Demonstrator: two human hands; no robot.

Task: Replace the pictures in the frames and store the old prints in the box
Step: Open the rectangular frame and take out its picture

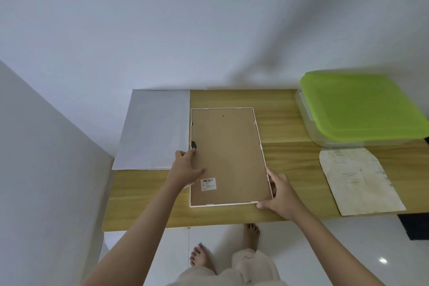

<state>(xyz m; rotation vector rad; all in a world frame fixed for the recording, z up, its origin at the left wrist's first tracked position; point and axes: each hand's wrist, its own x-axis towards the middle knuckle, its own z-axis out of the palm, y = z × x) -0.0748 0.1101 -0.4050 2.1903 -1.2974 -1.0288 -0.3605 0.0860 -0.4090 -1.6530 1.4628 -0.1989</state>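
A frame (228, 158) lies face down mid-tabletop (290, 123), brown backing up. The left hand (186, 169) rests on its left edge, a fingertip at a black clip (193, 145). The right hand (282, 195) grips its near right corner. A green-lidded box (362, 109) sits at the far right corner.

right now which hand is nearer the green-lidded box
Right. The right hand holds the frame's near right corner, on the side toward the green-lidded box; the left hand rests across the frame at its left edge.
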